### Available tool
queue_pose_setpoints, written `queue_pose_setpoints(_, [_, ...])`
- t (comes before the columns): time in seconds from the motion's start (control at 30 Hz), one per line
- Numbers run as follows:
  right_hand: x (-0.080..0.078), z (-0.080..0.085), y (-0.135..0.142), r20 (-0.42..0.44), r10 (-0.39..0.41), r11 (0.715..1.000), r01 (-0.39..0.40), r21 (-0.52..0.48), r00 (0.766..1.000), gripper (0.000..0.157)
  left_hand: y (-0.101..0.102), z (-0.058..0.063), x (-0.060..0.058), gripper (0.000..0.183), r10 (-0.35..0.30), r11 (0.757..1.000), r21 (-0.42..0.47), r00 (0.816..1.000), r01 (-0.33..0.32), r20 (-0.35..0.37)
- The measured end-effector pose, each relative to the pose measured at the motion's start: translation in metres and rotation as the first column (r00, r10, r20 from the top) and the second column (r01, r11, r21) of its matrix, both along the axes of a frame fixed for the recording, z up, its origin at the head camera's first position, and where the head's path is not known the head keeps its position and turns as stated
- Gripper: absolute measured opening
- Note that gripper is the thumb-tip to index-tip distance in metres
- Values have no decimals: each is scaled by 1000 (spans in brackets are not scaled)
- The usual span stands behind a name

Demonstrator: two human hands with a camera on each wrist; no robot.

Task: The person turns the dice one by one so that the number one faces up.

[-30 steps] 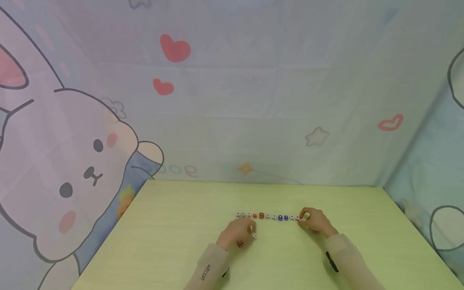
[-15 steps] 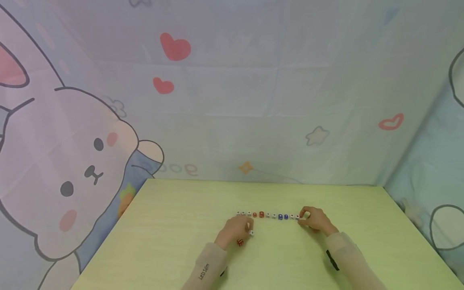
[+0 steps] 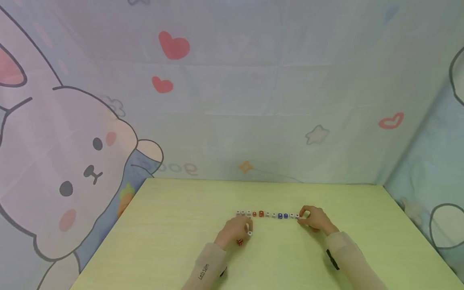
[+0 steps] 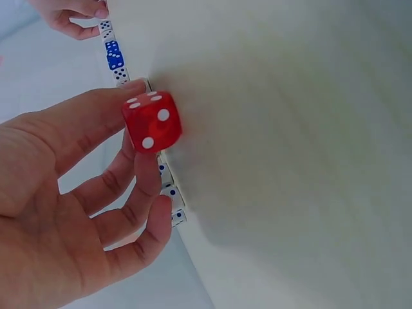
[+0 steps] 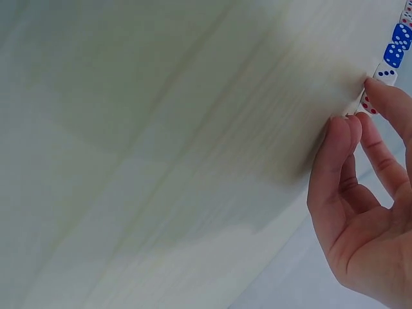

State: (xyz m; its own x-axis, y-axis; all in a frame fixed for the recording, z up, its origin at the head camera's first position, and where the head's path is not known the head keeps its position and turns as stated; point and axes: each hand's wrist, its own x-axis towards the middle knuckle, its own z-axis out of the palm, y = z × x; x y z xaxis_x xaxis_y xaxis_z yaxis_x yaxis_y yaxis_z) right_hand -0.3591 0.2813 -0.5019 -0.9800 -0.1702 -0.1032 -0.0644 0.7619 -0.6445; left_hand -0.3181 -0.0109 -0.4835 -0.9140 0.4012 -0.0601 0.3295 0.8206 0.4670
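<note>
A row of small white, red and blue dice [image 3: 267, 215] runs across the table. At its right end, my right hand [image 3: 317, 220] holds the last white die [image 5: 367, 104], red-dotted, between thumb and fingers. Just in front of the row's left part, my left hand [image 3: 235, 231] pinches a white die [image 3: 250, 234] between thumb and finger. Below that hand lies a red die [image 3: 239, 242] with white dots. In the left wrist view the red die [image 4: 152, 122] looms in front of the fingertips and mostly hides the white one.
The pale yellow-green table [image 3: 174, 241] carries the dice. Behind it hangs a printed cloth [image 3: 232, 92] with hearts, stars and a rabbit, and its far edge meets that cloth.
My left hand has shifted slightly left with the white die, closer to the red die. The right hand stays at the row's right end.
</note>
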Motion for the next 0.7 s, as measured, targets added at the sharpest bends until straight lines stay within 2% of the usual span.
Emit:
queue_pose_setpoints(0.33, [-1,-1,4,-2,-1,1000,1,-7,1000,16,3,3,-3,8,-27,999,-45,999,26,-33])
queue_pose_setpoints(0.47, [0,0,3,5,3,1000,-3,-10,1000,16,5,4,-7,7,-33,998,-54,997,29,-74])
queue_pose_setpoints(0.7, [-3,-5,3,12,5,1000,-5,-13,1000,16,9,2,-23,14,23,998,55,991,-16,-135])
